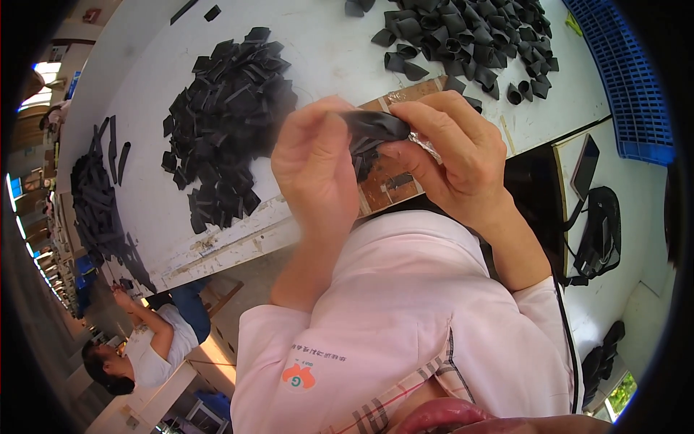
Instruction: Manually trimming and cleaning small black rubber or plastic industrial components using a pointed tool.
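Though near black pieces (448,27), basket (623,79) blue

Wht tbl (329,43) w/ blk piles (224,116)

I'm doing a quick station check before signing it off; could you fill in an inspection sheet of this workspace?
Surface: white table, worn and stained along the near edge; brown board under the hands.
Job's things: black piece held between both hands; pile of flat black pieces; pile of curled black pieces; black strips heaped at far left.
Clutter: yellow-green item beside the blue crate.
Hands: left hand and right hand both grip the piece.
Cables: no certain cable; a dark line by the black bag may be strap or cord.
Surroundings: another person sits at lower left.
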A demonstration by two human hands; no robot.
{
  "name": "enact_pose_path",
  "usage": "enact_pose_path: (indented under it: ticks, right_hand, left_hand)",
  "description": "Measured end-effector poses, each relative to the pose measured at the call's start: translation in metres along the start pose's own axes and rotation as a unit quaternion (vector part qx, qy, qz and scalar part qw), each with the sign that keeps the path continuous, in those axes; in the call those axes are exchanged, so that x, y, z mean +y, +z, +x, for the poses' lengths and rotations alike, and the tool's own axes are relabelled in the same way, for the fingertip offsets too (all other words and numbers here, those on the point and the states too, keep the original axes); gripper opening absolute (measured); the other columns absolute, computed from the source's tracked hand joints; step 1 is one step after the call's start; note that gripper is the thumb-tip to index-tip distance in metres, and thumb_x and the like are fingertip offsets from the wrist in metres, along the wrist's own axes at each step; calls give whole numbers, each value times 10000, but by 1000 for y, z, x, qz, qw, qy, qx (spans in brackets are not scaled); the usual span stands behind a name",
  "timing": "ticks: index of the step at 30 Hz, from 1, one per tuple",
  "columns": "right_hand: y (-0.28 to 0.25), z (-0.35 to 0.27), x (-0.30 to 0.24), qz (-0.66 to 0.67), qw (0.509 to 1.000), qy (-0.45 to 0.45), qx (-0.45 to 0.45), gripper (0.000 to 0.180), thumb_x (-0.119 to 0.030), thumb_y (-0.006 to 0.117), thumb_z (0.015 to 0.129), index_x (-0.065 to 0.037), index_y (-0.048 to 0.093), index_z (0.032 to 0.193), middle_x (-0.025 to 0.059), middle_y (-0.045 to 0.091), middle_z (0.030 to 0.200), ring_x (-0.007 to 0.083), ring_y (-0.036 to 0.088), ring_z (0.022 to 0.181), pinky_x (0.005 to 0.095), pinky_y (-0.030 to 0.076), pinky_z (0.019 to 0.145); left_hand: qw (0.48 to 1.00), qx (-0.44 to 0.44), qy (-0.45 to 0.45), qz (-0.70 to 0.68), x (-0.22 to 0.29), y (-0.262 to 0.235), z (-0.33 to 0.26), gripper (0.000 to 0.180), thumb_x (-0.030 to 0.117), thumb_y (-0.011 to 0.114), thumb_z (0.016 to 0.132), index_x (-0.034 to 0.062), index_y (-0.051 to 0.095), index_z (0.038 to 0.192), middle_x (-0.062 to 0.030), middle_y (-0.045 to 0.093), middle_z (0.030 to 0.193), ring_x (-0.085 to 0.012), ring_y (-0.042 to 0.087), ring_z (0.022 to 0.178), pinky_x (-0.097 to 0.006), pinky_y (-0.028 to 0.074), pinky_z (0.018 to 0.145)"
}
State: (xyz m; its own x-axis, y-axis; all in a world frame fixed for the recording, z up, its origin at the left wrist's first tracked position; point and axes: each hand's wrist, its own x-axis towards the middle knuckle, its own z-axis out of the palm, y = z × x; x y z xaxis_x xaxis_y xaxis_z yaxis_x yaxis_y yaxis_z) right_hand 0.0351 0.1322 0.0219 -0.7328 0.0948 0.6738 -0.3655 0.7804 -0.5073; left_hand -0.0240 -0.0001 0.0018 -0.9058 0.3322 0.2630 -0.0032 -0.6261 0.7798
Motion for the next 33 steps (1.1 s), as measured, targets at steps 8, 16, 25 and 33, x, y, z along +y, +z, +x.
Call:
enact_pose_path:
  ticks: [8, 16, 25, 33]
  right_hand:
    - [2, -7, 18, 36, 998, -21, -40, 144, -14, 636, 680, 2, 573, 809, 82, 527, 693, 209, 520, 572, 287, 404, 474]
    - [-8, -4, 16, 121, 987, 62, -83, 113, -1, 606, 726, 20, 579, 833, 95, 541, 705, 207, 520, 580, 270, 407, 509]
    - [6, -8, 16, 37, 999, -16, -1, 117, 23, 615, 704, 20, 573, 813, 95, 530, 689, 213, 499, 560, 272, 393, 482]
    - [-15, 14, 17, 272, 937, 210, -66, 94, -93, 612, 773, -9, 588, 739, 22, 543, 611, 93, 488, 532, 223, 360, 432]
  left_hand:
    - [998, 24, -38, 54, -1, -4, -14, 137, 39, 533, 842, -26, 549, 961, -110, 582, 925, -148, 546, 825, -285, 430, 791]
    - [966, -73, 20, 248, 9, 1, 3, 124, -1, 603, 791, -25, 562, 906, -55, 566, 834, -89, 522, 757, -196, 418, 687]
    - [964, -86, -43, 249, 1, -7, 1, 95, 46, 602, 808, -21, 571, 868, -44, 589, 786, -77, 535, 668, -192, 430, 608]
    - [906, -25, -46, 420, -23, -31, -2, 115, 87, 617, 790, 5, 572, 857, -59, 597, 730, -94, 539, 622, -213, 433, 582]
